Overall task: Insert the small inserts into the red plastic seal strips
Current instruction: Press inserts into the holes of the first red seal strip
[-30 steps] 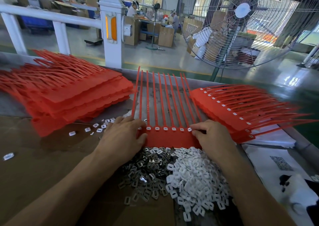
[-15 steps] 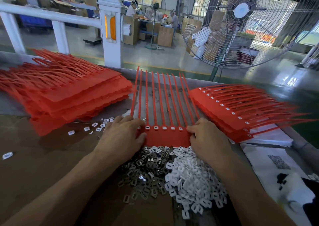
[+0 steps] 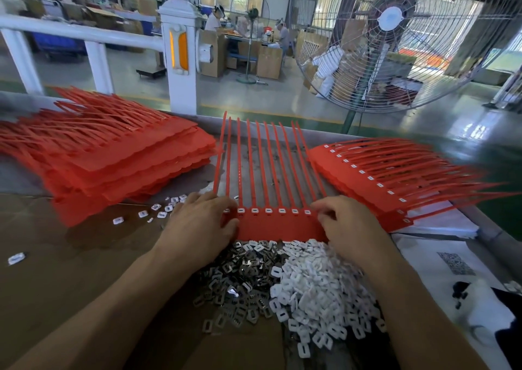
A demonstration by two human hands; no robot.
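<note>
A red sheet (image 3: 278,224) of joined seal strips lies flat on the bench (image 3: 70,256) between the two hands, its long tails fanning away toward the far edge. Along its head row six white inserts (image 3: 267,210) show already seated in their sockets; the sockets at each end sit under the hands, so whether those are filled cannot be told. The left hand (image 3: 202,225) rests on the sheet's left end, fingers (image 3: 223,200) curled over the edge and thumb pressed on the flat, gripping it. The right hand (image 3: 348,222) hunches over the right end with its fingers (image 3: 320,207) bent down at the last socket, seemingly pinching or pressing something there (an insert, most likely, though it is hidden). Judging by this, the sheet in hand is nearly finished, with perhaps only the end positions left. To the right a stack (image 3: 375,177) of sheets shows white inserts all along its top row, so those look done. To the left a taller pile (image 3: 113,157) shows no white, and probably waits its turn; it is clearly the larger, so much of the job remains. Supply is ample: a heap of white pieces (image 3: 316,290) and another of metal clips (image 3: 240,279) lie just below the sheet, and a few strays (image 3: 162,213) sit beside the left pile.
</note>
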